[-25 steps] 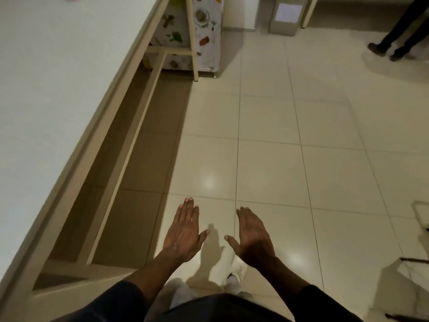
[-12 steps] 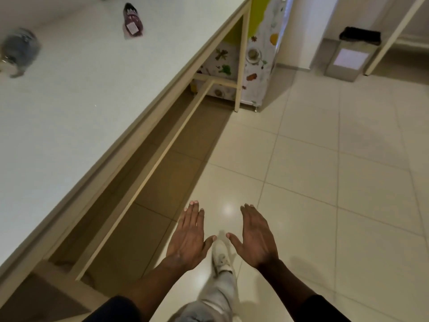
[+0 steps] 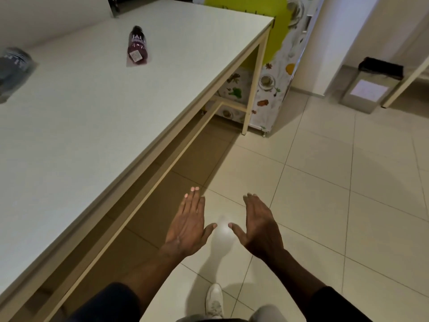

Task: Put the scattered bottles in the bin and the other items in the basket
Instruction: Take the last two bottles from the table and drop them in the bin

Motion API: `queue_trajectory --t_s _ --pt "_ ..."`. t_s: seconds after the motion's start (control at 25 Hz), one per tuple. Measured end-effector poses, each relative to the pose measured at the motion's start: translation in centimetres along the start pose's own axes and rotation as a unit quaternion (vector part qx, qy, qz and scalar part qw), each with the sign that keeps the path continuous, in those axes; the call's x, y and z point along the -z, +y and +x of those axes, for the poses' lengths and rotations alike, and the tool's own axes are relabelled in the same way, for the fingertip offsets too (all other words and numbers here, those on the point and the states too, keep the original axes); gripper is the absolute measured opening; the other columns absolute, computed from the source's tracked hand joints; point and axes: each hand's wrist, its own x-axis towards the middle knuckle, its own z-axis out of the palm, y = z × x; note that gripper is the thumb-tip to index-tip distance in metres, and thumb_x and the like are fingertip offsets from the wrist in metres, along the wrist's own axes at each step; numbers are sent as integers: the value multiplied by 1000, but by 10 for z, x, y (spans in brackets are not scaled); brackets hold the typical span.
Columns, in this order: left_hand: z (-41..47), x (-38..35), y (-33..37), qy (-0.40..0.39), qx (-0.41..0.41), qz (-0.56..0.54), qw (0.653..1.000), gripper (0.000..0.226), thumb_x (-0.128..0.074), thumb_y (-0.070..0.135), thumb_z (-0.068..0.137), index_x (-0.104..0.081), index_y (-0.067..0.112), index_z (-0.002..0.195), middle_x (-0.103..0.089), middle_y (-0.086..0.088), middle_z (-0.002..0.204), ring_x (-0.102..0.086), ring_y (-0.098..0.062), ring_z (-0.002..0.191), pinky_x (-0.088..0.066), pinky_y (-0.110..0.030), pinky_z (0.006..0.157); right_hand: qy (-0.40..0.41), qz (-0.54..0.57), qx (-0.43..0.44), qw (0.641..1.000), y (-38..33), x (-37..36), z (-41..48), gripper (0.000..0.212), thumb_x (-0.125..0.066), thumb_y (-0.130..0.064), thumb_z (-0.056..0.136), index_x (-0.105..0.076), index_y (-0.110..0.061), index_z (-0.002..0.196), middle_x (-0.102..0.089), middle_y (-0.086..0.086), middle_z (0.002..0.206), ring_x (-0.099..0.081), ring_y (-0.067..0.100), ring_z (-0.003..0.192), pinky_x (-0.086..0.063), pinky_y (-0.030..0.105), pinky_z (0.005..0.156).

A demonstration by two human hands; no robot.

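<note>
Head view shows your left hand and right hand held out over the floor, fingers straight, both released and holding nothing. A purple bottle lies on its side on the white table, well apart from your hands. A blurred grey item, probably another bottle, lies at the left edge. The bin stands by the far wall. Expect a light, stiff plastic body, smooth and prone to rolling. Grip it round the middle, across the label.
</note>
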Motion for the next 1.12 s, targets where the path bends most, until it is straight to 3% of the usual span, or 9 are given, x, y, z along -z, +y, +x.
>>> queue_trajectory --t_s 0.08,0.32,0.44,0.64,0.84,0.96,1.12 --pt "34 12 3 21 3 -7 1000 94 -18 74 104 -15 3 166 6 -19 175 12 -32 162 7 -45 129 13 15 6 1000 12 8 36 83 -67 -54 92 -49 6 146 -53 24 150 -48 38 142 -45 50 114" --pt "138 53 7 72 32 9 997 84 -42 55 104 -21 1 164 -1 -21 175 5 -34 163 -11 -49 132 21 55 39 997 42 20 165 76 -58 -45 96 -33 -7 157 -35 10 165 -28 24 155 -28 40 126" --pt "191 83 3 96 68 11 993 90 -46 55 102 -10 4 166 7 -20 175 11 -32 163 -5 -47 133 23 93 69 993 49 35 242 74 -59 -38 96 -28 -14 158 -31 5 167 -24 19 156 -27 37 126" --pt "244 128 -18 142 173 -18 975 95 -50 54 101 0 8 167 13 -16 175 16 -29 162 -4 -47 133 27 148 147 978 38 61 346 72 -64 -30 94 -32 -12 156 -40 9 160 -35 23 150 -37 43 121" --pt "258 169 -74 168 295 17 941 96 -60 52 96 -17 4 166 -2 -19 175 2 -33 164 1 -42 133 4 176 224 959 10 61 421 69 -60 -39 97 -31 -12 154 -41 9 158 -39 23 147 -37 44 120" --pt "259 181 -114 179 352 26 918 96 -56 58 99 -12 8 168 4 -14 176 9 -27 162 14 -35 125 0 200 258 945 -22 56 453 70 -58 -43 99 -32 -10 155 -41 12 159 -39 25 147 -37 44 121" --pt "264 188 -169 204 413 -10 888 95 -54 62 99 -7 17 169 9 -5 177 12 -22 162 15 -32 122 -9 226 278 934 -81 43 493 73 -57 -50 99 -31 -13 157 -38 8 162 -37 24 149 -33 40 122"
